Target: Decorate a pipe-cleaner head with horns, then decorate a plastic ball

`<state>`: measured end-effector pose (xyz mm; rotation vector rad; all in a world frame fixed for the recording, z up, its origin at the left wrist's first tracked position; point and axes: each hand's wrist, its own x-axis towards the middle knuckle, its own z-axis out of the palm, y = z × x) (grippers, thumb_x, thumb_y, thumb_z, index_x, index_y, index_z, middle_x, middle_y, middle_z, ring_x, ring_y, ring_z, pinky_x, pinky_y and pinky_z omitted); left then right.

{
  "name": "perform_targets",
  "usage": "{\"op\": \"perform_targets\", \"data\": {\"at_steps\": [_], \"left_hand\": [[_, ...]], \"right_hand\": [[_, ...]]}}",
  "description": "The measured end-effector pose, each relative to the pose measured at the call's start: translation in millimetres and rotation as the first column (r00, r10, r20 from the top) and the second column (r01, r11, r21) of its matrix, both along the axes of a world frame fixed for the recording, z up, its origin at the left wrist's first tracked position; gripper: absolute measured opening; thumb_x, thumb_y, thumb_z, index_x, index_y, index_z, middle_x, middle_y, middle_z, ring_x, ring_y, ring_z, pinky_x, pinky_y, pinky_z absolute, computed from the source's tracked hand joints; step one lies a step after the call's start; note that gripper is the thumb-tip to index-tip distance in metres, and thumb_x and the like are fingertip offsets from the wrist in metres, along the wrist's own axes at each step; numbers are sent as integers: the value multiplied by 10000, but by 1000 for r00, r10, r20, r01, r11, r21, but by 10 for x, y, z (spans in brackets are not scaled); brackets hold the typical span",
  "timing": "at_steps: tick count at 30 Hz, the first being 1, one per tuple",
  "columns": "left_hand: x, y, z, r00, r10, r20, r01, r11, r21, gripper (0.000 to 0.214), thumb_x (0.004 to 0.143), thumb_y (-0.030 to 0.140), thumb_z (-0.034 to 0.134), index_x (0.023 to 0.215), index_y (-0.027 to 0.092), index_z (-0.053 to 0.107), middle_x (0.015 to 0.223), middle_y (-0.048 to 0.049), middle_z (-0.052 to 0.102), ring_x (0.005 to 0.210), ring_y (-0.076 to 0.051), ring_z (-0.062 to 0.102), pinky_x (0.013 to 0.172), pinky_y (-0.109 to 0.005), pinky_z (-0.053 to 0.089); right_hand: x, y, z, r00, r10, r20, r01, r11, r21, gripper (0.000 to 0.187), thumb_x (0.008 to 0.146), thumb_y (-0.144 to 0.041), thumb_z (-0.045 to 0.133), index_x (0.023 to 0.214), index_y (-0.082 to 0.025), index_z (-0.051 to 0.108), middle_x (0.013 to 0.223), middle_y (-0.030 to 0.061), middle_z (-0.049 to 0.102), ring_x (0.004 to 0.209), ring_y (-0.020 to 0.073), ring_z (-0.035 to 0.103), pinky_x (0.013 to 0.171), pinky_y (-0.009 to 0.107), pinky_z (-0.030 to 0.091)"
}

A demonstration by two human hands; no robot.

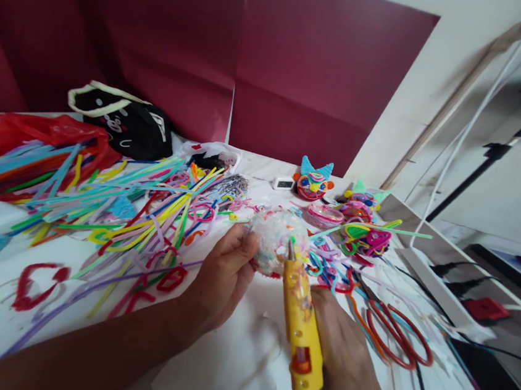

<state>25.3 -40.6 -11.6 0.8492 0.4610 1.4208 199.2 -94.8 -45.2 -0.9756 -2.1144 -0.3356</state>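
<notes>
My left hand (229, 272) grips a rounded, whitish, translucent ball (277, 234) flecked with coloured bits, thumb on its near left side. Red shows along the ball's lower edge. In my right hand (336, 333) is a yellow hot glue gun (300, 329), its metal nozzle pointing at the ball's right side. Whether the tip touches the ball I cannot tell. Most of my right fingers are hidden behind the glue gun. Red-handled scissors (397, 333) lie just right of my right hand.
Pipe cleaners (147, 208) spread over the left of the white table. Behind them are a red plastic bag (47, 135) and a black pouch (130, 125). A decorated face ball (312, 185) stands at the back beside a small digital display (283, 184). A power strip (445, 295) lies right.
</notes>
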Motion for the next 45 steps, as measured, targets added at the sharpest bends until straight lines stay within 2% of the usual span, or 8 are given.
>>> {"op": "perform_targets", "data": {"at_steps": [4, 7, 15, 23, 26, 33, 42, 45], "left_hand": [[8, -10, -9, 1000, -10, 10, 11, 1000, -19, 157, 788, 272, 729, 776, 166, 613, 814, -16, 622, 799, -142, 577, 748, -260, 486], [8, -13, -1, 1000, -2, 5, 2, 1000, -21, 169, 769, 280, 747, 785, 171, 618, 841, -23, 635, 838, -157, 588, 776, -275, 489], [-19, 16, 28, 1000, 27, -15, -27, 1000, -5, 201, 759, 330, 766, 801, 183, 635, 778, -7, 625, 740, -123, 560, 717, -235, 478], [-2, 0, -2, 999, 5, -37, -4, 1000, 14, 183, 782, 320, 743, 777, 183, 622, 757, -9, 625, 760, -141, 587, 733, -256, 488], [1, 4, 7, 1000, 2, -11, -2, 1000, 11, 155, 782, 292, 739, 820, 181, 637, 820, -18, 644, 805, -149, 595, 755, -266, 498], [-23, 27, 25, 999, 39, 6, -39, 999, -4, 180, 764, 310, 762, 843, 187, 656, 787, -11, 649, 760, -130, 585, 732, -240, 506], [-13, 10, 22, 1000, 26, -9, -27, 1000, -12, 171, 763, 293, 755, 810, 181, 634, 813, -17, 647, 806, -151, 598, 724, -258, 500], [-17, 17, 25, 999, 41, -8, -41, 999, -15, 198, 755, 304, 766, 792, 177, 618, 821, -16, 644, 806, -146, 594, 736, -257, 500]], "right_hand": [[20, 13, 17, 999, -24, -34, 24, 1000, 17, 156, 999, -231, 344, 927, -205, 480, 797, 54, 566, 705, 181, 581, 596, 273, 515], [8, 3, 18, 1000, -9, -23, 10, 1000, 18, 171, 1010, -247, 331, 947, -198, 481, 771, 43, 553, 677, 174, 573, 592, 267, 511], [-47, -23, 54, 999, 37, -29, -38, 999, -16, 194, 995, -218, 331, 1071, -154, 498, 786, 46, 580, 673, 157, 597, 583, 243, 523], [-4, -12, 17, 999, -6, -37, 7, 1000, 21, 142, 986, -218, 348, 1006, -182, 485, 766, 40, 561, 662, 179, 588, 569, 273, 514], [0, -11, 8, 998, 3, -69, -4, 1000, -11, 100, 980, -209, 368, 954, -212, 464, 747, 23, 553, 636, 172, 579, 546, 266, 503], [-47, -37, 26, 997, 33, -69, -39, 996, -85, 166, 968, -192, 363, 1084, -179, 482, 779, 38, 579, 644, 169, 607, 535, 263, 517], [-1, -34, 0, 998, 19, -60, -22, 998, -53, 134, 988, -218, 325, 940, -218, 449, 764, 28, 562, 651, 164, 603, 556, 258, 522], [-13, -38, 11, 997, 28, -66, -32, 997, -66, 113, 980, -215, 347, 958, -210, 458, 772, 31, 572, 641, 161, 607, 543, 258, 523]]}}
